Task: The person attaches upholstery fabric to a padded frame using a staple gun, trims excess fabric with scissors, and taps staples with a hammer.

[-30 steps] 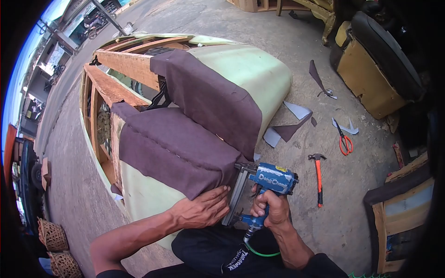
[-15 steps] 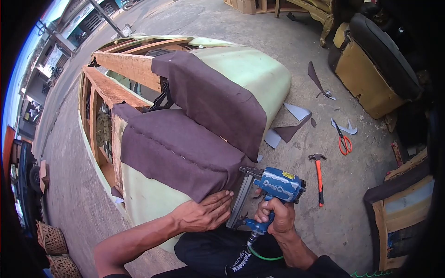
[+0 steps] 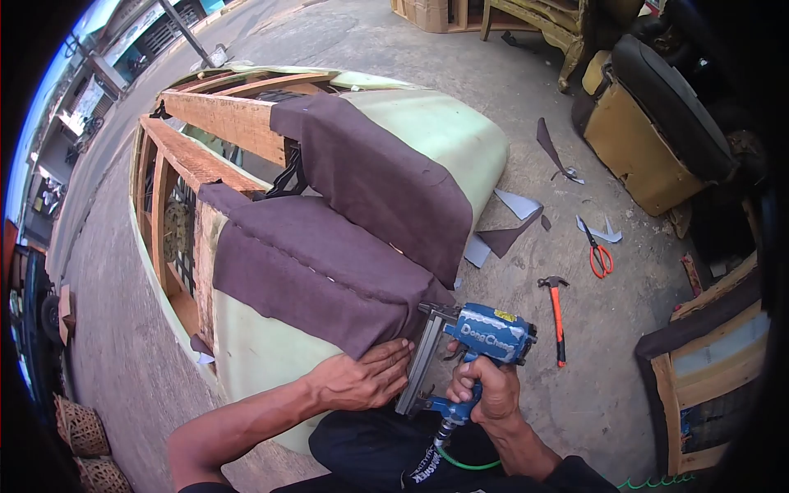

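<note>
Staple gun [image 3: 493, 330], just one, sits in one of two hands [image 3: 362, 378] [image 3: 491, 390].

- Reads "DongCheng" in pale letters on the blue gun [image 3: 493, 327].
- Reads "THRASHER" in white on the trousers [image 3: 366, 445], beside a smaller, blurred line.
- Too small to read on the gun's yellow label [image 3: 505, 316].

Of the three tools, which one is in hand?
The blue staple gun, gripped in the right hand; the hammer and scissors lie on the ground.
</note>
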A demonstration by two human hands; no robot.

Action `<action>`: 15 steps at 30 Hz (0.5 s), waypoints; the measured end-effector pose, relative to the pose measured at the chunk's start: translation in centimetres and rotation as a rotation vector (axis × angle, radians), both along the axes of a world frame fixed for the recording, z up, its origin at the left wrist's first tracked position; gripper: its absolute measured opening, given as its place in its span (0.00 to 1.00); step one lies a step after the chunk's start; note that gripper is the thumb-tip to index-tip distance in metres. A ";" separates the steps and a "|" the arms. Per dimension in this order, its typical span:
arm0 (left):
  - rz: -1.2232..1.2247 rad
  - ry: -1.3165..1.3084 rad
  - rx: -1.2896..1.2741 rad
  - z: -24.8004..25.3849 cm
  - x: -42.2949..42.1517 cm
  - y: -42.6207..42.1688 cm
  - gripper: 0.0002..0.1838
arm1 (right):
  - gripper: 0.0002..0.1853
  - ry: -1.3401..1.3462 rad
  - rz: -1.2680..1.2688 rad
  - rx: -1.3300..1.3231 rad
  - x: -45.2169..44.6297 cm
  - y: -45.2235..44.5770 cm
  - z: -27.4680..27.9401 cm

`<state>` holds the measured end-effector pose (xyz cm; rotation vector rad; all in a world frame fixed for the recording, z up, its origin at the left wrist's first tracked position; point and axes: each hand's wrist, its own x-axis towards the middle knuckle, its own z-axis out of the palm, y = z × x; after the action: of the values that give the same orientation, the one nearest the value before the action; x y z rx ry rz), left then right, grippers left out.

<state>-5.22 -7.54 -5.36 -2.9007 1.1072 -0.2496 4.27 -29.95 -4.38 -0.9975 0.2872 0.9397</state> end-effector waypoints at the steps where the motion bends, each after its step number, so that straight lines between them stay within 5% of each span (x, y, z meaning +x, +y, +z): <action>1: -0.003 -0.005 -0.004 -0.1 0.0 0.0 0.15 | 0.19 -0.002 -0.014 -0.009 -0.2 0.0 0.1; 15: -0.048 0.016 -0.046 -0.2 -0.2 0.4 0.22 | 0.16 -0.038 -0.070 -0.090 -0.9 1.5 1.2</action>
<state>-5.40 -7.12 -5.56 -2.9233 1.1907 -0.2574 3.38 -28.42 -3.15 -1.0800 0.3334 0.8491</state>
